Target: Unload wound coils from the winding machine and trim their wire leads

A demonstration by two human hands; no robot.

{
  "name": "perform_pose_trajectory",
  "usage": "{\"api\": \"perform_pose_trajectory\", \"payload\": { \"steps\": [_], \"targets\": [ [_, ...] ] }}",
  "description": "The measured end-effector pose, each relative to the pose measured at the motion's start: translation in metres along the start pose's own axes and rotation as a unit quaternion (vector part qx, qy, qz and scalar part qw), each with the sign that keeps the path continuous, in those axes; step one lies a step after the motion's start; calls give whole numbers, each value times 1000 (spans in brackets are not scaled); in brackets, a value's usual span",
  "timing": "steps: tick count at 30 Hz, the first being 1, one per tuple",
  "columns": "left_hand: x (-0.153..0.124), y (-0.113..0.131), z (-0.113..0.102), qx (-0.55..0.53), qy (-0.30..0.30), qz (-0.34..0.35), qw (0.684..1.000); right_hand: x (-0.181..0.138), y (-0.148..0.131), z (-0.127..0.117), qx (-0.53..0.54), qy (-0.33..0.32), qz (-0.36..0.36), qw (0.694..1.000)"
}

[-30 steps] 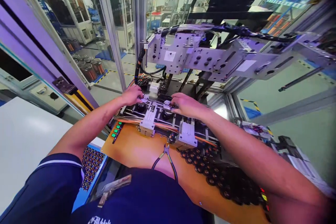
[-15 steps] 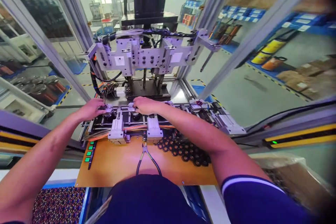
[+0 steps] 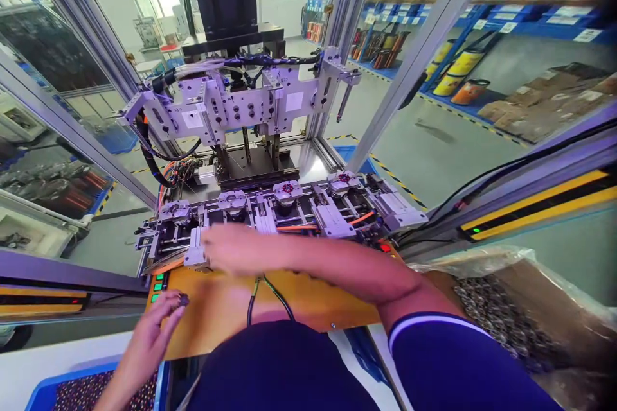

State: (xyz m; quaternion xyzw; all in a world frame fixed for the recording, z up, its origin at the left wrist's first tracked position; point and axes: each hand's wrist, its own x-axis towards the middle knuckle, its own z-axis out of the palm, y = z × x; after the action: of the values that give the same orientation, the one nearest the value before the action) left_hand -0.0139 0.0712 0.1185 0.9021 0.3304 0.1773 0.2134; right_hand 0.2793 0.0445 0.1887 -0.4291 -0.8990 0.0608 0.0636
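Observation:
My left hand (image 3: 157, 324) is over the left edge of the orange board (image 3: 212, 327). Its thumb and fingertips pinch a small dark part (image 3: 183, 300), too small to name. In motion and smeared, my right hand (image 3: 234, 247) passes over the front of the fixture row, beside a grey block (image 3: 195, 249); whether it holds anything is unclear. Behind it, the leftmost fixture (image 3: 176, 212) and the second fixture (image 3: 232, 203) show bare metal tops. Small red-and-dark round parts sit in the third fixture (image 3: 288, 189) and the rightmost fixture (image 3: 343, 178).
Pliers (image 3: 270, 298) with dark handles lie on the board below my right forearm. Green buttons (image 3: 157, 286) line its left edge. A blue tray (image 3: 43, 392) of small parts is at lower left, a lined carton (image 3: 573, 327) at right. The machine head (image 3: 241, 106) hangs behind.
My left hand has left the leftmost fixture and come down towards me with a small dark part. My right hand has moved off the second fixture, nearer me. The view has turned.

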Motion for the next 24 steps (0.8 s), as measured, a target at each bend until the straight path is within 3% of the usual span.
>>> {"api": "perform_pose_trajectory", "payload": {
  "steps": [4, 7, 9, 12, 14, 16, 18, 20, 22, 24],
  "targets": [
    [-24, -15, 55, 79, -13, 15, 997, -10, -58, 71, -7, -47, -38, 998],
    [-22, -18, 74, 121, 6, -1, 993, -2, -66, 111, -24, -61, -2, 998],
    [-20, -19, 76, 135, 17, -14, 991, 1, -66, 119, -32, -38, 21, 999],
    [-19, -9, 64, 153, 29, -23, 988, -24, -65, 98, -35, 36, 46, 998],
    [-11, 10, 45, 151, 41, -7, 988, -66, -55, 66, -38, 97, 68, 992],
    [14, 39, 23, 135, 60, 49, 988, -122, -27, 28, -51, 154, 116, 980],
    [59, 74, 6, 119, 65, 151, 979, -176, 19, -9, -70, 192, 178, 962],
    [121, 109, 1, 116, 38, 223, 967, -219, 73, -34, -90, 181, 249, 947],
    [184, 137, 11, 133, -30, 230, 964, -244, 118, -46, -96, 151, 299, 937],
    [237, 158, 31, 144, -99, 210, 962, -255, 146, -44, -92, 112, 339, 930]
  ]
}}
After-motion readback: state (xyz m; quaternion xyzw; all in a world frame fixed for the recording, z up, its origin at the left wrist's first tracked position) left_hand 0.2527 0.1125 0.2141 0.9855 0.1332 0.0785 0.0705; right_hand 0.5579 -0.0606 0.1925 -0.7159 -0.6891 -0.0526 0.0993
